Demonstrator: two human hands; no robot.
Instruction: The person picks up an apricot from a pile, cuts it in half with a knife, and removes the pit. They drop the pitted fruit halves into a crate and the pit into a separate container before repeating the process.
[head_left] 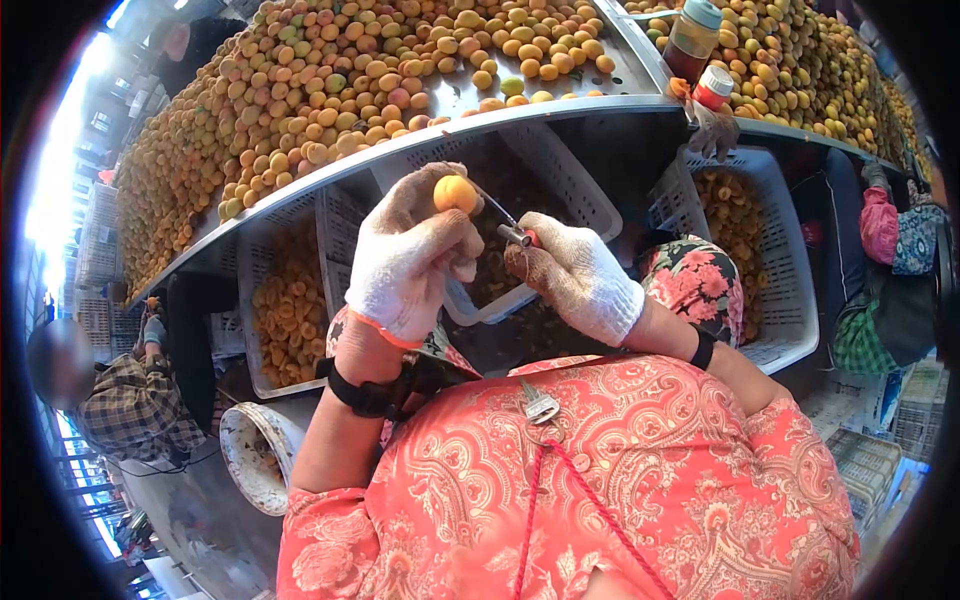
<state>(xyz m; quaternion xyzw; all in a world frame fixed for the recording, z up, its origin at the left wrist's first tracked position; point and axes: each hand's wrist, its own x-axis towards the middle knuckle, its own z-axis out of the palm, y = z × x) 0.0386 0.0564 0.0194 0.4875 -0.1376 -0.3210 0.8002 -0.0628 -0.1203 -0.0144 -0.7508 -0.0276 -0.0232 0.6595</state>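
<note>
My left hand (400,255), in a soiled white knit glove, is closed around a ripe orange apricot (456,193) that shows between thumb and fingers. In a matching glove, my right hand (585,275) grips a small metal tool (515,235) with a thin shaft and a bit of red at its handle. The shaft slants up and left, its far end close to the apricot. Both hands are raised over a white crate (580,185) below the table edge. The tool's handle is mostly hidden in my fingers.
Whole apricots (330,90) are heaped on the metal table (640,45) ahead. A lidded jar (693,38) and a white-capped bottle (714,88) stand on its edge. Crates of halved apricots (290,310) flank me, with a white bucket (262,455) at left. Other people (140,400) sit nearby.
</note>
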